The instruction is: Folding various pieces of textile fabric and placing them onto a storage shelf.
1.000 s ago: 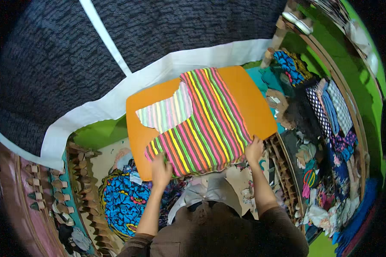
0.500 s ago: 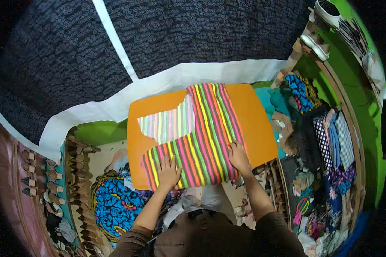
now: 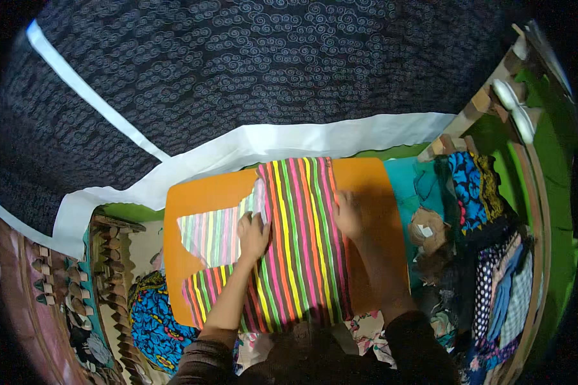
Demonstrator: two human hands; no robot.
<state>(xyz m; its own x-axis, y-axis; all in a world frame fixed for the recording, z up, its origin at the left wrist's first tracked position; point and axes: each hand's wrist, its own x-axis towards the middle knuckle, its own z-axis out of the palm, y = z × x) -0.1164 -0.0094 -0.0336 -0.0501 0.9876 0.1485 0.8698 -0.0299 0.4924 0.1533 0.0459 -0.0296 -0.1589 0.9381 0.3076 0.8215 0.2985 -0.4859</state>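
A brightly striped cloth (image 3: pixel 298 250) lies over an orange board or tabletop (image 3: pixel 372 256) in front of me. At its upper left a paler striped side (image 3: pixel 205 234) shows, with a curved cut edge. My left hand (image 3: pixel 254 239) rests where the pale part meets the bright part, its fingers slightly bent and apart on the cloth. Along the cloth's right edge is my right hand (image 3: pixel 349 218). It is blurred, and whether its fingers pinch the edge is hard to see.
Beyond the board hangs a dark patterned curtain (image 3: pixel 302 64) with a white lower border (image 3: pixel 289 138). Blue floral fabric (image 3: pixel 157 324) lies at the lower left beside a wooden rack (image 3: pixel 112 269). Folded clothes (image 3: pixel 501 289) fill a shelf on the right, below a white shoe (image 3: pixel 514 109).
My left hand has moved up the cloth to the pale part's edge. My right hand has shifted up to the right edge. The view has tilted upward, so the board sits lower.
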